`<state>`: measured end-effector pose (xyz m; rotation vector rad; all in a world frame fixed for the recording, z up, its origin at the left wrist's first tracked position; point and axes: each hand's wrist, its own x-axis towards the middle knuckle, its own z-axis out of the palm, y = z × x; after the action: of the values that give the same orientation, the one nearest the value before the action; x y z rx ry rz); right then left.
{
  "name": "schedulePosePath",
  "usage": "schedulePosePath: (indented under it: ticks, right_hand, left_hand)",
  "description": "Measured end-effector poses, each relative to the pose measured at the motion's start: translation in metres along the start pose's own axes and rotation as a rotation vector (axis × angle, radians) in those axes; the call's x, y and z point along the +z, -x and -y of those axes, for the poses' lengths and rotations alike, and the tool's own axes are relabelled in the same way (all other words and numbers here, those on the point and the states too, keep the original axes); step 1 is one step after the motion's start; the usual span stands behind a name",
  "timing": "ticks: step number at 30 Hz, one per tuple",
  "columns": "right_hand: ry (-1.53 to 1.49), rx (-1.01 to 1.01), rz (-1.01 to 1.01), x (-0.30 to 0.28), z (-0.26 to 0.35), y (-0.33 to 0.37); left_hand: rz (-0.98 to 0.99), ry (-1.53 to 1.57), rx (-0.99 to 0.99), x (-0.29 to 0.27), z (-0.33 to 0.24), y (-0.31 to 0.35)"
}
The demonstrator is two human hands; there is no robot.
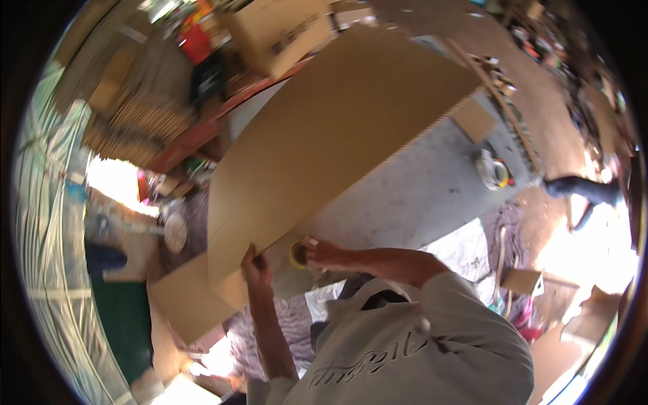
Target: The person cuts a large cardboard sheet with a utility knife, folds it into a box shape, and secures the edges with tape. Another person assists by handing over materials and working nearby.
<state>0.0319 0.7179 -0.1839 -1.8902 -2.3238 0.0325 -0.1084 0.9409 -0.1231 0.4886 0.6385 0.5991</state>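
Tan cardboard sheet [337, 128], yellow tape roll [293, 256], grey tabletop [405, 189]

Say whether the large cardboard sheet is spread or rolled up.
Spread: the cardboard sheet extends in one broad panel across the grey tabletop.

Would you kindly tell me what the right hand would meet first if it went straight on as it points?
Pointing leftward, the right hand would first meet the yellow roll just ahead, which it may already touch; beyond, probably the cardboard sheet near the left hand, though depth is unclear.
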Motion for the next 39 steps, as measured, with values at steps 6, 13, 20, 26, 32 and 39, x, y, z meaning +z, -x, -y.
schedulePosePath:
  ticks: [6, 13, 20, 26, 32, 39]
  right_hand:
    - [0.032, 0.207, 0.125, 0.028, -0.008, -0.002]
    - [-0.393, 1.013, -0.384, -0.066, -0.024, 0.203]
    - [0.015, 1.958, -0.789, -0.115, -0.101, 0.508]
    - [-0.072, 2.301, -0.715, -0.142, -0.233, 0.689]
    - [0.224, 1.924, -0.514, -0.136, -0.312, 0.681]
    - [-0.281, 1.914, -0.137, -0.122, -0.421, 0.611]
  left_hand:
    - [-0.046, -0.081, -0.048, 0.039, 0.029, 0.004]
    - [-0.085, -0.061, -0.092, 0.023, 0.052, 0.012]
    - [-0.008, -0.023, -0.246, -0.001, 0.147, 0.061]
    - [0.008, -0.171, -0.167, 0.021, 0.210, 0.100]
    - [-0.111, -0.267, -0.120, 0.022, 0.194, 0.122]
    - [-0.355, -0.287, -0.041, 0.019, 0.187, 0.110]
